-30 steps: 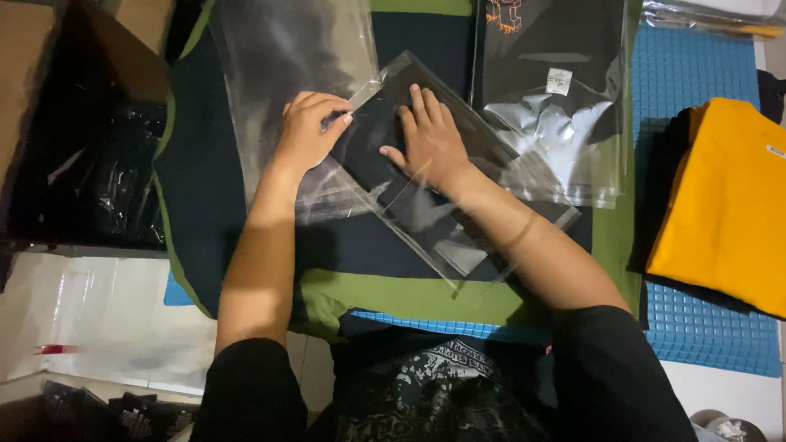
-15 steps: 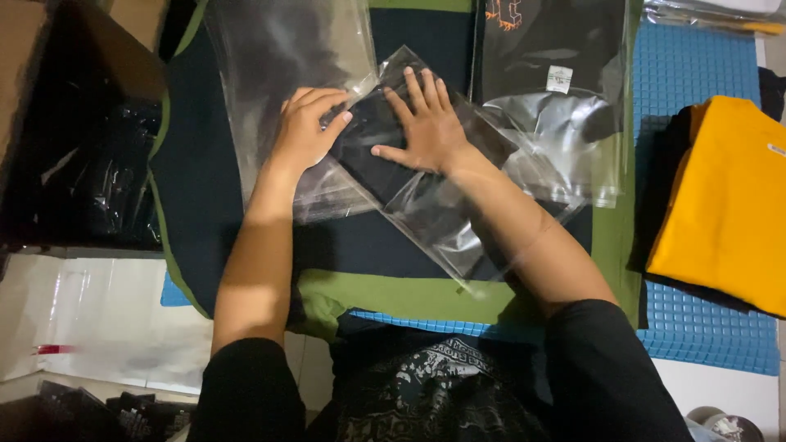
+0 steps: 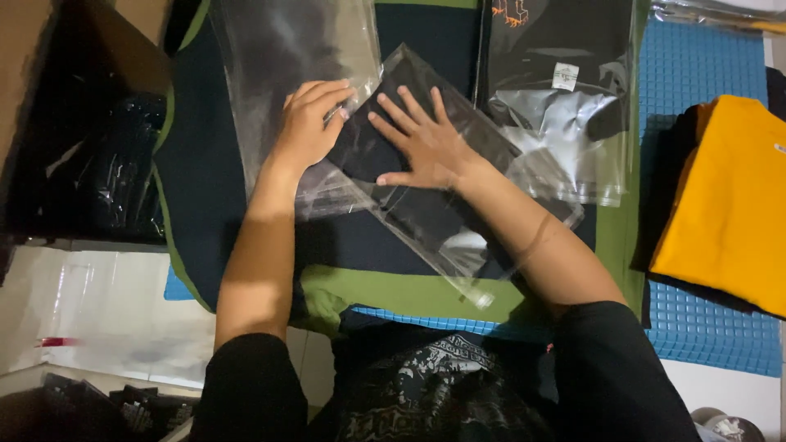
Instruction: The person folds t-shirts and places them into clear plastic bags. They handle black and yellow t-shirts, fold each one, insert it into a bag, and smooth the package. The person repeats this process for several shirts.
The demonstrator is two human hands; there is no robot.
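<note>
A clear plastic bag (image 3: 458, 221) with a folded black garment inside lies at an angle on a dark navy and green cloth (image 3: 205, 188). My right hand (image 3: 422, 143) presses flat on the bag with its fingers spread. My left hand (image 3: 309, 123) rests with curled fingers on the bag's upper left edge, next to an empty clear bag (image 3: 278, 57) lying flat above it.
A second bagged black garment (image 3: 565, 90) lies at the upper right. A folded yellow shirt (image 3: 729, 196) sits on a dark one at the right, over a blue mat (image 3: 704, 319). A cardboard box (image 3: 74, 123) with dark wrapped items stands left; white plastic sheeting (image 3: 106, 311) lies below it.
My right hand has slid a little up and left over the bagged garment. My left hand has stayed at the bag's upper edge.
</note>
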